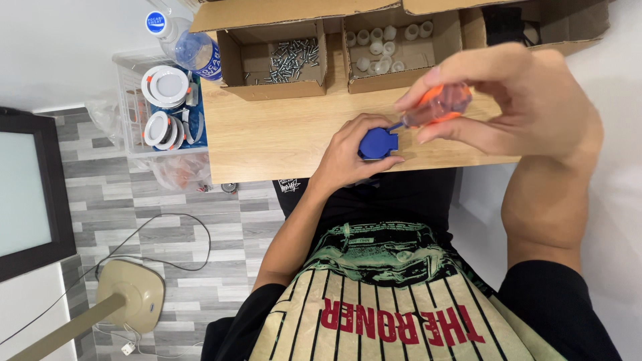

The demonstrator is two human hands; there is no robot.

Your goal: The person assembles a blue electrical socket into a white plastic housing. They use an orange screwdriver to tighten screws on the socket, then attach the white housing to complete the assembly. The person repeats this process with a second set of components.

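At the desk's [281, 134] near edge the left hand [351, 154] clasps a blue plug [378, 142] – right hand [515, 107] fingers pinch an orange-handled screwdriver [438, 107], tip on it – screwing apparently unfinished.

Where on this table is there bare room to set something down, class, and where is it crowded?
The table is bare between the box of screws and its near edge, left of the left hand holding the blue part. A narrower strip lies below the box of white caps. The back row of boxes is crowded; the right hand with the screwdriver covers the right.
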